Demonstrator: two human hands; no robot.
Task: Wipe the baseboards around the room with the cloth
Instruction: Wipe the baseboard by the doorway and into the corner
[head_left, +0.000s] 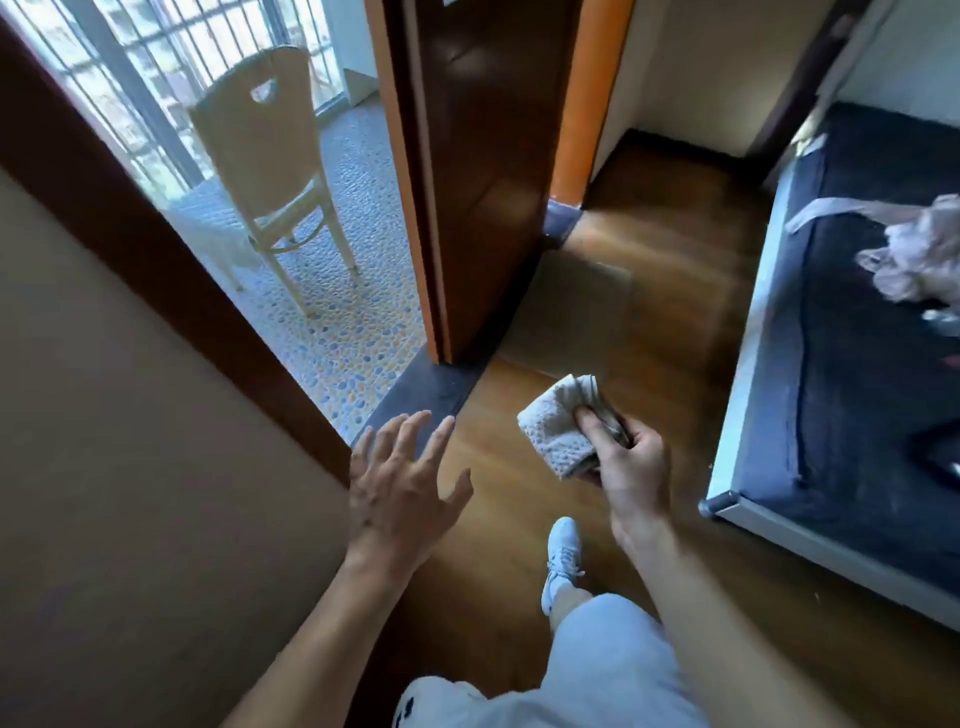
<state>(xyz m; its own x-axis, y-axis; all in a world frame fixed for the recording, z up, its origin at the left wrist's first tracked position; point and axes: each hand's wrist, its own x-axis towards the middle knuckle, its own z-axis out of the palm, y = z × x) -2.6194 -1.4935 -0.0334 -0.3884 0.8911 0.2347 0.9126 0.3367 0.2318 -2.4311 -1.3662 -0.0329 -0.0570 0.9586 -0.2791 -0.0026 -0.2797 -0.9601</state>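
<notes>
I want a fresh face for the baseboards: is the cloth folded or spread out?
Folded. The cloth is a compact pad pinched in the right hand, with stacked layer edges showing along its top.

R hand (631, 467) grips a folded off-white textured cloth (556, 431) over brown wood floor (675, 291). L hand (400, 483), fingers spread, hovers left of the grip, beside a dark brown wooden door frame (171, 249). Beyond the grip: open dark wood door (483, 156). Right of it: dark blue mattress (857, 312).

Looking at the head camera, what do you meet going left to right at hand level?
Beige wall → left hand, fingers spread → cloth → right hand gripping it → bed with its dark mattress.
</notes>
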